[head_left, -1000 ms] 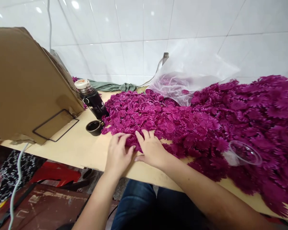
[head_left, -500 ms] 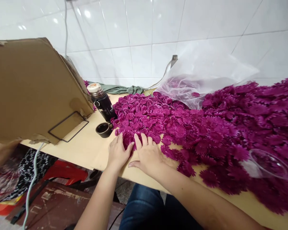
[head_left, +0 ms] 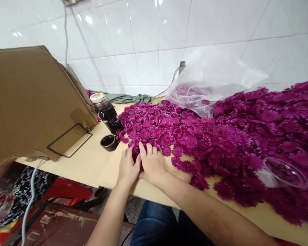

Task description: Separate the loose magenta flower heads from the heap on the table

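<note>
My left hand and my right hand lie side by side at the near left edge of a spread of purple flower heads. Both hands are curled around a small cluster of flower heads between them, their thumbs close together. The fingertips are partly hidden among the petals. Just beyond my left hand stands a small black cup, and behind it a black thermos bottle with a pale top.
A big cardboard sheet stands at the left, with a thin black wire frame before it. A clear plastic bag rests against the tiled wall. A clear plastic container lies in the deeper flower pile at right. Part of another person shows far left.
My hands have drawn closer together around the small cluster, with the thumbs now meeting. My right hand has shifted slightly left. The camera view has moved a little.
</note>
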Available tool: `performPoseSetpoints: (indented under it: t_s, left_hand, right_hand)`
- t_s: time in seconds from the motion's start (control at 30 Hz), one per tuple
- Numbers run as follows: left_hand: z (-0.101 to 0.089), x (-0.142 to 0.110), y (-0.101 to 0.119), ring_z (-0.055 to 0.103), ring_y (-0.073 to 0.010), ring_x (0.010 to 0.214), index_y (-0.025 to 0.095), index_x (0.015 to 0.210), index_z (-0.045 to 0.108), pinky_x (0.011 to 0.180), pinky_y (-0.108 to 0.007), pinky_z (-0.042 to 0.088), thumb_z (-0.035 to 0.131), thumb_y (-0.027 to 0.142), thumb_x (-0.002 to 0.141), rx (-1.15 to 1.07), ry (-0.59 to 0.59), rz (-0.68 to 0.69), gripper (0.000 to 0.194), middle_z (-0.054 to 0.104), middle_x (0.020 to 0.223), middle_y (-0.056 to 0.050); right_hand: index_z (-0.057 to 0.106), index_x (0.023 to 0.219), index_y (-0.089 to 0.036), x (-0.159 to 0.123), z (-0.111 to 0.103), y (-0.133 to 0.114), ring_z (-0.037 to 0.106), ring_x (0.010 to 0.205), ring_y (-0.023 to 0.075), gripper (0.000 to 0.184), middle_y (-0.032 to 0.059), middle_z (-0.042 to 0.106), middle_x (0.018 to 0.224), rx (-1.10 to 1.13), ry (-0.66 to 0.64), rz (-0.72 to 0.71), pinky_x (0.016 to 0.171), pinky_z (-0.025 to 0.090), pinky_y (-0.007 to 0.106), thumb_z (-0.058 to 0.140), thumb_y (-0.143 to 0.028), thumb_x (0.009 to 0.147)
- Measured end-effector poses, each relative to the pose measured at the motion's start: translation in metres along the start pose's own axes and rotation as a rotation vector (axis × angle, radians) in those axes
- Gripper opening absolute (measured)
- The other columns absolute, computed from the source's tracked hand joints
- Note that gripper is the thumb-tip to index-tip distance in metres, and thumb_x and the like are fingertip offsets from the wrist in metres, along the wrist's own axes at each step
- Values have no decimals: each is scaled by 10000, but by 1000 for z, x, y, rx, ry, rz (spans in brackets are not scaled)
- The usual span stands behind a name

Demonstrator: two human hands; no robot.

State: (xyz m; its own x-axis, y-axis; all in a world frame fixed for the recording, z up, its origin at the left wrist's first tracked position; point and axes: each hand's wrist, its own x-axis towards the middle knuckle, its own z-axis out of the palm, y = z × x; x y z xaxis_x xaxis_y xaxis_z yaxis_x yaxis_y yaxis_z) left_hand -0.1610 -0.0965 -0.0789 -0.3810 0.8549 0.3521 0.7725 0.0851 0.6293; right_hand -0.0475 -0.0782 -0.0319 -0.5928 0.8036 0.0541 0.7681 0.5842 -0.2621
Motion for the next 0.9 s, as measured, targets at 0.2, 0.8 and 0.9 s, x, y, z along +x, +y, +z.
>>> performPoseSetpoints:
  t_s: [0.2, 0.8, 0.9]
  left_hand:
    - [4, -15, 18, 602, -230, 954, 155, 1053, 575, 890, -429, 481, 391, 207, 816, -112, -61, 63, 305, 645, 996, -115]
    - [-3, -17, 27, 634, -240, 911, 197, 909, 666, 851, -409, 510, 463, 404, 800, -208, -103, 167, 309, 675, 928, -87]
    - [2, -21, 28, 645, -248, 894, 197, 886, 681, 824, -405, 522, 474, 401, 781, -209, -144, 174, 310, 690, 907, -90]
  right_hand:
    - [467, 1255, -127, 9, -1, 7, 552, 1003, 294, 412, 193, 542, 1095, 5, 0, 16, 777, 480, 414, 336, -84, 867]
    - [617, 1002, -173, 8, -119, 111, 615, 816, 142, 230, 28, 671, 950, 379, 207, 126, 794, 479, 299, 529, -147, 791]
    - [659, 886, -153, -10, -157, 150, 619, 760, 164, 144, 30, 681, 843, 589, 359, 303, 830, 477, 401, 603, -222, 772]
